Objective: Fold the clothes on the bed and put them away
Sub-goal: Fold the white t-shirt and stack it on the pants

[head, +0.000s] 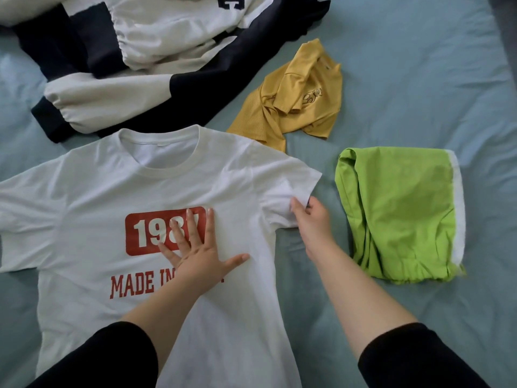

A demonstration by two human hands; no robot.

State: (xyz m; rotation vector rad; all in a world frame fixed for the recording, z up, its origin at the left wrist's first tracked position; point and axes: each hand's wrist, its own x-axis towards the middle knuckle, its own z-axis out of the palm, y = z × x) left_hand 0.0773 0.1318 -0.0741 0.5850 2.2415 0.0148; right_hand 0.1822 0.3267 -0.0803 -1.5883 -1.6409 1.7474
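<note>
One white T-shirt [92, 191] lies face up and spread flat on the bed [419, 79]. I see the left hand [195, 256] pressed flat on its chest print, fingers fully splayed, holding nothing. The right hand [312, 217] has its fingers closed on the sleeve edge. Beside it lies a folded green garment [402, 214]; beyond, a crumpled yellow top [296, 93] and a navy-and-white sweatshirt [145, 57].
</note>
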